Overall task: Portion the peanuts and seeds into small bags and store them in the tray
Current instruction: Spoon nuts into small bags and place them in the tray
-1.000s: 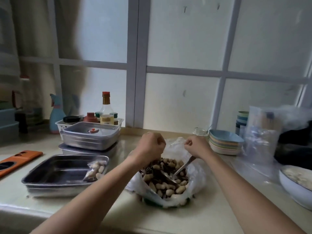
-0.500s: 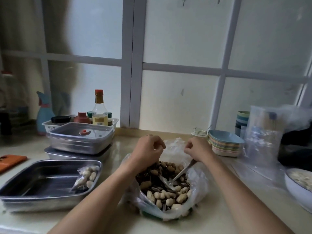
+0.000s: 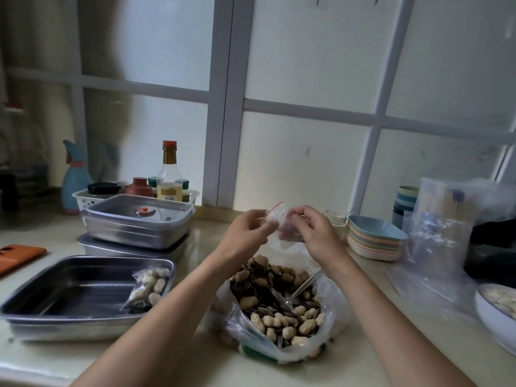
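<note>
Your left hand (image 3: 247, 233) and right hand (image 3: 317, 233) each pinch an edge of a small clear zip bag (image 3: 284, 227), holding it up between them above the large plastic bag of peanuts and seeds (image 3: 279, 314), where a metal spoon (image 3: 303, 287) lies. One filled small bag (image 3: 148, 286) leans in the right end of the steel tray (image 3: 69, 291), just left of the large bag.

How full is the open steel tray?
Nearly empty: the steel tray holds only one filled small bag, at its right end.
</note>
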A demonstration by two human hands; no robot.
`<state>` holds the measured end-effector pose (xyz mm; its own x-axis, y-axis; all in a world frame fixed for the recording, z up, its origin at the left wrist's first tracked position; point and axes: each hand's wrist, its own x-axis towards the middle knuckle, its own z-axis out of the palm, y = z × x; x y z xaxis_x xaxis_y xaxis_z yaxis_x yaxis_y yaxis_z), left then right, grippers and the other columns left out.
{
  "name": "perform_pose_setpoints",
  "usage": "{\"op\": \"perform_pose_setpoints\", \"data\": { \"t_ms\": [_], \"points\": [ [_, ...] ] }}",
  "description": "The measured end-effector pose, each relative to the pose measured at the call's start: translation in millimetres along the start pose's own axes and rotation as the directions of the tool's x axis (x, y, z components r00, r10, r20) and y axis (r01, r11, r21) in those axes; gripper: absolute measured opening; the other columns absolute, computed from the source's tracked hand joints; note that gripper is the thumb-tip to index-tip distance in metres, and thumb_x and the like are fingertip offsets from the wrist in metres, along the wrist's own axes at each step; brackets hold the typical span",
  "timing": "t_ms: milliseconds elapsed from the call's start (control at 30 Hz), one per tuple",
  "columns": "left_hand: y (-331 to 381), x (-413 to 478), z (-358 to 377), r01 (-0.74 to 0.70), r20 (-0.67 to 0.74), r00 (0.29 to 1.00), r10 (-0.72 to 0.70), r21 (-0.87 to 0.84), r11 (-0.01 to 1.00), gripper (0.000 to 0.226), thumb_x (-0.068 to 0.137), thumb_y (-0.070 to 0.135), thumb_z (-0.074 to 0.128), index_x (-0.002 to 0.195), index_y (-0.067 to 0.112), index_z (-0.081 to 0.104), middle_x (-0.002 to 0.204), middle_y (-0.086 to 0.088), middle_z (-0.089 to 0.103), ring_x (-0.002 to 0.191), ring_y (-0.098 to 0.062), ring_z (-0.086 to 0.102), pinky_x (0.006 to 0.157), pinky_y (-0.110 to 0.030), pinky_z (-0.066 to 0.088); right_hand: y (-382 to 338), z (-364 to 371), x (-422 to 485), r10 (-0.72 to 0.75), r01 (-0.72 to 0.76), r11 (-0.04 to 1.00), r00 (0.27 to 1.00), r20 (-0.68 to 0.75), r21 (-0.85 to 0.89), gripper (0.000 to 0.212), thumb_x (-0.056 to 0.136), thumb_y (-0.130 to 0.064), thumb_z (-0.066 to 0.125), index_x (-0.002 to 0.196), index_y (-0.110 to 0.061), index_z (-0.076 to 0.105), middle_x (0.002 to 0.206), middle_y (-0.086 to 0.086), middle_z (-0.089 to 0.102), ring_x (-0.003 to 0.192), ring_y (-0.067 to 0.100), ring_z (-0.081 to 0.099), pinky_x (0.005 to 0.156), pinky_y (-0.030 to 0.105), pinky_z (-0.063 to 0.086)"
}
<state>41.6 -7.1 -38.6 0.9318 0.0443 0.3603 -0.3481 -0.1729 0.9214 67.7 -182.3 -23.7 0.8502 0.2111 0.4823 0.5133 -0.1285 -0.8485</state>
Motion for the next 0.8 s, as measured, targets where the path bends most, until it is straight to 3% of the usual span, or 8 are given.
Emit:
{"op": "perform_pose_setpoints", "data": {
  "t_ms": [133,233,333,433,533,600,733,800],
  "points": [
    [0.9,-0.1,-3.9,0.052,-0.126,0.989,-0.082,-0.225,0.973,0.018,0.092,0.004,0.071,0.109,0.001,0.068,0.09,-0.012,0.073,0.078,-0.018,0.074,0.086,-0.037,0.06,6.5,4.7,0.2,0.04,-0.043,0.995,0.999,-0.03,-0.085,0.02,0.105,-0.006,0.049,0.104,-0.013,0.068,0.087,-0.003,0.077,0.088,0.018,0.074,0.08,0.03,0.061],
    [-0.7,-0.3,-5.4,-0.022,-0.229,0.973,0.004,-0.075,0.997,0.016,0.088,0.006,0.074,0.102,0.011,0.069,0.083,-0.005,0.075,0.077,-0.018,0.076,0.082,-0.041,0.061,14.0,6.9,1.1,-0.044,0.017,0.973,0.993,-0.113,-0.231,0.025,0.098,-0.005,0.053,0.105,-0.025,0.067,0.098,-0.006,0.074,0.097,0.012,0.069,0.093,0.04,0.058],
    [1.5,-4.2,-3.3,-0.118,-0.277,0.949,0.154,0.143,0.983,0.021,0.085,0.012,0.078,0.101,0.02,0.067,0.079,0.004,0.074,0.074,-0.008,0.071,0.073,-0.026,0.059,3.7,6.0,-6.2,-0.266,0.206,0.912,0.956,-0.127,-0.355,0.024,0.098,-0.007,0.059,0.112,-0.025,0.066,0.106,-0.008,0.066,0.095,0.005,0.063,0.083,0.025,0.056],
    [3.9,-8.3,-0.2,-0.221,-0.241,0.929,0.282,0.251,0.942,0.026,0.083,0.011,0.08,0.102,0.018,0.064,0.074,0.004,0.07,0.068,-0.007,0.065,0.066,-0.018,0.053,-4.1,3.5,-10.3,-0.487,0.44,0.752,0.873,0.037,-0.491,0.031,0.095,-0.003,0.064,0.117,-0.025,0.07,0.111,-0.009,0.061,0.089,0.01,0.062,0.073,0.016,0.052],
    [6.2,-10.2,1.8,-0.265,-0.181,0.928,0.326,0.293,0.919,0.027,0.084,0.012,0.08,0.104,0.017,0.063,0.073,0.003,0.068,0.067,-0.006,0.063,0.064,-0.015,0.05,0.3,4.1,-9.6,-0.479,0.5,0.673,0.856,0.193,-0.545,0.032,0.09,-0.003,0.07,0.114,-0.026,0.071,0.115,-0.012,0.058,0.089,0.006,0.06,0.075,0.013,0.046],
    [8.1,-11.0,2.3,-0.286,-0.142,0.931,0.336,0.285,0.915,0.028,0.085,0.013,0.078,0.107,0.019,0.062,0.077,0.004,0.069,0.072,-0.006,0.064,0.066,-0.017,0.052,1.9,4.2,-8.4,-0.465,0.478,0.651,0.865,0.188,-0.589,0.023,0.09,-0.007,0.072,0.105,-0.024,0.069,0.11,-0.014,0.057,0.087,0.005,0.058,0.073,0.015,0.045],
    [8.9,-12.0,3.0,-0.262,-0.056,0.957,0.285,0.255,0.931,0.027,0.089,0.022,0.075,0.113,0.022,0.064,0.091,0.009,0.073,0.085,-0.001,0.068,0.076,-0.019,0.056,0.5,4.0,-7.3,-0.474,0.41,0.732,0.88,0.025,-0.545,0.014,0.09,-0.017,0.078,0.09,-0.019,0.064,0.09,-0.013,0.06,0.075,0.01,0.059,0.064,0.015,0.044],
    [7.6,-10.4,2.6,-0.251,-0.055,0.959,0.277,0.287,0.925,0.016,0.09,0.021,0.075,0.106,0.021,0.071,0.089,0.011,0.075,0.083,0.0,0.07,0.077,-0.021,0.058,-0.2,2.9,-7.5,-0.429,0.366,0.796,0.903,-0.024,-0.482,0.017,0.089,-0.021,0.081,0.092,-0.02,0.064,0.087,-0.011,0.064,0.073,0.011,0.062,0.063,0.016,0.047]
  ]
}}
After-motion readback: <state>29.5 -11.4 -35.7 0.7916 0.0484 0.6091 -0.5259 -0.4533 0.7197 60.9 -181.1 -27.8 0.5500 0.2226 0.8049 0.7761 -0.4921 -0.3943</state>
